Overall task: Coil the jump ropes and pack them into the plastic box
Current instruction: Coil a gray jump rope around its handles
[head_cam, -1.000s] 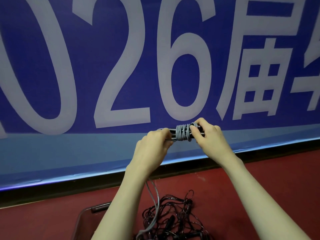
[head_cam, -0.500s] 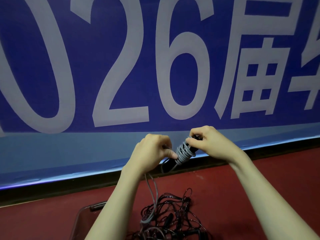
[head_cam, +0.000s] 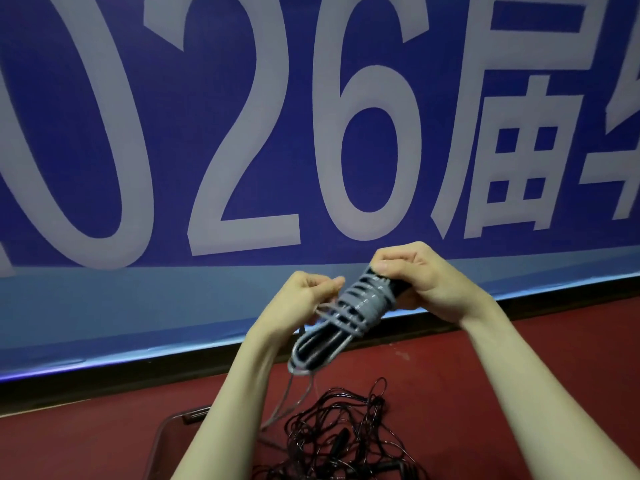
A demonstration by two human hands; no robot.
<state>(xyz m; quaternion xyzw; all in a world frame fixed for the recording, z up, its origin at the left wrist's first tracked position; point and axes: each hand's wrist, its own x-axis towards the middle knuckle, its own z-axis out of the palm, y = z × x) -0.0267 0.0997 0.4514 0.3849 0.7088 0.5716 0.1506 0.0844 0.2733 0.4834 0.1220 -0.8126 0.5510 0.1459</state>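
Right hand (head_cam: 420,278) grips the upper end of the grey jump rope (head_cam: 349,308) bundle, held tilted in the air. Left hand (head_cam: 311,292) pinches its loose strand. Below, tangled black ropes (head_cam: 343,434) lie beside the plastic box (head_cam: 166,441) on the red floor (head_cam: 519,368).

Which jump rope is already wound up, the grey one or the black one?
The grey rope, wrapped round its handles between the left hand and right hand. The black rope lies loose and tangled on the red floor.

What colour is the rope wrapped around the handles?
Grey. The rope shows best in the head view, coiled around black handles.
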